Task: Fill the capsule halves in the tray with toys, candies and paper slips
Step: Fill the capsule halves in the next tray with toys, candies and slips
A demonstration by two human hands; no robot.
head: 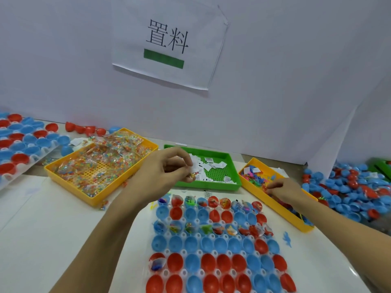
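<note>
**Capsule-filling station: stock and handling notes**

Item 1, nearest: white tray [273, 253] on the bench [53, 229], which held rows of red and blue capsule halves [215, 263], open side up. The two nearest rows stood mostly bare, one red half at the left end [157, 263] already loaded. A middle row and the far row carried contents; the rows between looked empty. The halves appeared to be thin, rigid, smooth plastic, judged light and prone to tip or skid if knocked; best loaded from straight above without pressing the rims.

Item 2: left hand [167, 172], raised beyond the tray's far edge, fingers curled, with thumb and fingertips pinching a small piece, apparently a paper slip [193, 173], perhaps with a candy packet; too small to tell apart. The slips were judged featherweight and limp, best taken by an edge in a fingertip pinch.

Item 3: right hand [283, 190], reaching into the right-hand yellow bin [275, 205], fingertips closed on something among the small toys [257, 176]; exactly what could not be told. The toys looked tiny, stiff and spiky, likely to tangle.

Item 4, farther: green bin [234, 178] of slips; a left yellow bin [63, 176] of candy packets [101, 157] in crinkly clear wrap, judged slippery.

Item 5, far left and right: another tray of halves [21, 144]; a loose heap of halves [349, 191].
</note>
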